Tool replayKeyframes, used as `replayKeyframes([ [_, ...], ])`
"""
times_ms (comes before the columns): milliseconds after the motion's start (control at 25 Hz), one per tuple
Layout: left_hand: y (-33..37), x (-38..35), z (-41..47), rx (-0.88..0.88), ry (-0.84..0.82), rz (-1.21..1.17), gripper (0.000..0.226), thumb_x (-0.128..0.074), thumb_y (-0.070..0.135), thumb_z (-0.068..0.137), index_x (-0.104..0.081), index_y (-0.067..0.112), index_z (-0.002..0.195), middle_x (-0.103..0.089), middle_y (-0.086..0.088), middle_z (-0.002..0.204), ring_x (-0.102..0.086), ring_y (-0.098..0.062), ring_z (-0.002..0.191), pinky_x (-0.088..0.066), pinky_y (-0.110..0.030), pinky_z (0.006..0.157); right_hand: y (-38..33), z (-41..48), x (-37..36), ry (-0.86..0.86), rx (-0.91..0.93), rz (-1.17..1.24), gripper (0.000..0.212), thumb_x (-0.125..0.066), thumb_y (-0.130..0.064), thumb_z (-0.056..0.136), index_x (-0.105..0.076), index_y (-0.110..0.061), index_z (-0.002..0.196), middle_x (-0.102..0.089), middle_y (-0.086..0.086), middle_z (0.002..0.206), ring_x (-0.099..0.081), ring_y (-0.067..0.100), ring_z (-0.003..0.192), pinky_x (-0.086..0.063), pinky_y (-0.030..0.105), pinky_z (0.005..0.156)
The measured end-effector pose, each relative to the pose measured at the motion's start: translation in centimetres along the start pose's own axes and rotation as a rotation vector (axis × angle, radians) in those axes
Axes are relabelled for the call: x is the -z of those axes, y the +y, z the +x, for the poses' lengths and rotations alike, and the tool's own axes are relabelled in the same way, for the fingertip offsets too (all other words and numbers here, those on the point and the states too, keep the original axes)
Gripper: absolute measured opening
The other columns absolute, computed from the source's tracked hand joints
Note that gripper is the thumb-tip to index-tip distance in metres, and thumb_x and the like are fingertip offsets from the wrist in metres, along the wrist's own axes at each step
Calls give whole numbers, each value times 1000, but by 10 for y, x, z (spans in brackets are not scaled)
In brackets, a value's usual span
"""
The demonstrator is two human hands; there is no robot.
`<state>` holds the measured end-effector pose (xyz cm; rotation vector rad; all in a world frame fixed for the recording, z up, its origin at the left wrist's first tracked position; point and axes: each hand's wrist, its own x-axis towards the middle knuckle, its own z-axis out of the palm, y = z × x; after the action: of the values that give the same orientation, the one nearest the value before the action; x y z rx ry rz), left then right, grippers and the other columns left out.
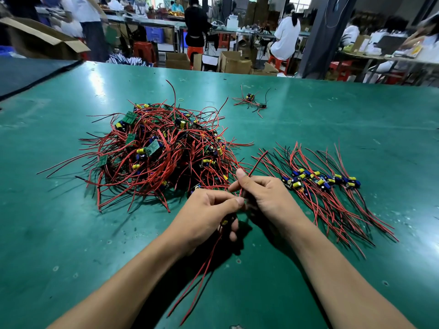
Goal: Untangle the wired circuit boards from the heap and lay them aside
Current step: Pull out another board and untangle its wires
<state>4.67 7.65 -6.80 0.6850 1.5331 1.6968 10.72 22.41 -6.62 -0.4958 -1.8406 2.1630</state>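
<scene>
A tangled heap [161,153] of small circuit boards with red and black wires lies on the green table [332,119], left of centre. To the right, several untangled boards [320,180] lie in a row, their wires fanned out. My left hand [206,217] grips one wired board [225,222] just in front of the heap; its red and black wires trail down towards me. My right hand [261,193] pinches a red wire [255,165] that rises from between both hands. The held board is mostly hidden by my fingers.
A small separate bunch of wired boards [250,100] lies farther back on the table. Beyond the table's far edge are cardboard boxes [234,62], red stools, other benches and several people working. A dark mat [28,74] covers the far left corner.
</scene>
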Motion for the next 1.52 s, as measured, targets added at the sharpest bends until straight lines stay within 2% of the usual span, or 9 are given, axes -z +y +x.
replayKeyframes([
  [160, 1, -2, -3, -3, -50, 111, 22, -61, 20, 95, -71, 5, 83, -63, -11, 58, -60, -23, 46, -48, -24, 51, -4, 8, 10, 189, 48, -18, 43, -70, -53, 78, -74, -12, 67, -26, 2, 55, -20, 7, 37, -17, 15, 38],
  [480, 1, -1, -4, 16, -78, 91, 20, -62, 19, 95, -73, 7, 82, -62, -12, 58, -61, -23, 47, -50, -24, 52, -10, 12, 12, 248, -174, 336, 49, -70, -38, 87, -50, -19, 46, -29, -2, 49, -19, 6, 28, -17, 16, 29],
  [680, 2, 0, -3, 34, 4, -4, 20, -59, 15, 96, -70, 3, 85, -60, -12, 55, -60, -22, 44, -50, -26, 51, -8, 5, 9, 228, 5, 15, 49, -67, -52, 88, -68, -13, 59, -35, -2, 52, -25, 7, 36, -20, 16, 36],
  [840, 0, 0, 0, 12, 78, -112, 19, -56, 11, 97, -63, -6, 97, -58, -14, 57, -58, -23, 44, -50, -28, 49, 1, -6, -9, -89, -78, -58, 39, -67, -50, 92, -75, -11, 88, -59, 13, 61, -55, 23, 46, -52, 33, 51],
  [920, 0, 1, 0, 16, 74, -119, 17, -57, 10, 96, -65, -6, 94, -58, -15, 57, -57, -24, 44, -50, -27, 48, 1, -9, -12, -130, -83, -75, 38, -66, -45, 95, -73, -8, 90, -62, 19, 59, -59, 27, 47, -54, 38, 54],
  [1080, 1, 2, -2, 49, -2, -44, 17, -61, 12, 94, -69, -1, 86, -59, -16, 57, -57, -24, 45, -51, -27, 51, -9, -4, 5, 128, 158, -459, 38, -61, -42, 98, -77, -11, 84, -55, -15, 43, -49, -2, 40, -36, 10, 47],
  [1200, 3, 3, -4, 53, -60, 1, 18, -62, 13, 93, -71, 1, 83, -59, -16, 57, -58, -24, 45, -50, -26, 50, -7, 3, 12, 250, 220, -525, 38, -60, -41, 99, -78, -12, 82, -45, -19, 37, -44, -2, 38, -28, 16, 49],
  [1400, 5, 3, -5, 53, -91, 14, 17, -62, 12, 93, -71, 2, 83, -60, -16, 58, -59, -24, 45, -50, -25, 50, -4, 11, 17, 382, 222, -416, 44, -57, -46, 100, -76, -11, 80, -29, -2, 45, -25, 14, 43, -20, 27, 51],
  [1520, 6, 3, -5, 47, -79, 11, 17, -61, 12, 93, -72, 4, 83, -59, -16, 57, -58, -24, 45, -50, -26, 51, -6, 13, 11, 336, 21, -9, 50, -50, -47, 103, -70, -11, 74, -33, -8, 47, -23, 7, 36, -20, 19, 37],
])
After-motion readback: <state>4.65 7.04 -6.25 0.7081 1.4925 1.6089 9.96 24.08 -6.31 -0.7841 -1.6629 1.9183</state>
